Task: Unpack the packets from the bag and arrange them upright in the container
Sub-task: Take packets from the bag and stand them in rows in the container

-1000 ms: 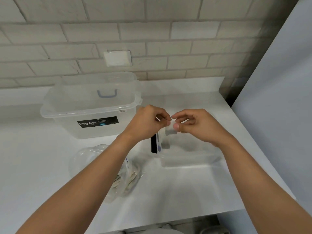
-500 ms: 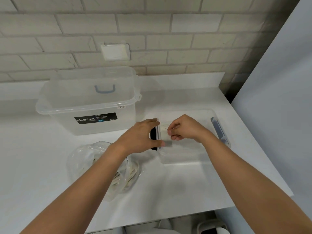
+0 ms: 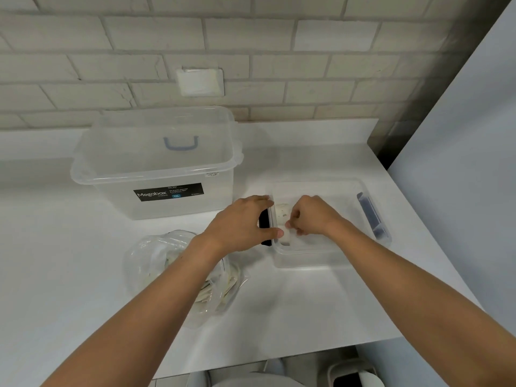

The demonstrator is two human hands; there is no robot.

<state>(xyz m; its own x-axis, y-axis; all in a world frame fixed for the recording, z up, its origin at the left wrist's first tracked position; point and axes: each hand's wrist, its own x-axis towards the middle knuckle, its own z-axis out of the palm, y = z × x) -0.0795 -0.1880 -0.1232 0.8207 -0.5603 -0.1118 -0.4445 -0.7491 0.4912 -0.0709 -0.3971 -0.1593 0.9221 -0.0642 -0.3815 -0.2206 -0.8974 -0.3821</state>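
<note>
A small clear container (image 3: 304, 256) with dark side clips sits on the white counter. My left hand (image 3: 240, 224) rests over its left rim and clip, thumb touching a white packet (image 3: 282, 216) that stands against the left inner wall. My right hand (image 3: 312, 216) is inside the container, fingers curled and pinching the same packet. A crumpled clear plastic bag (image 3: 156, 252) with several more pale packets lies near left, partly hidden under my left forearm.
A large clear Megabox tub (image 3: 156, 163) with a blue handle stands at the back left. A brick wall runs behind. A grey panel (image 3: 460, 163) borders the counter's right side. The counter's front edge (image 3: 279, 356) is near, with bins below.
Both hands came down from above the container with the packet; it now stands inside against the left wall. The view tilted slightly downward.
</note>
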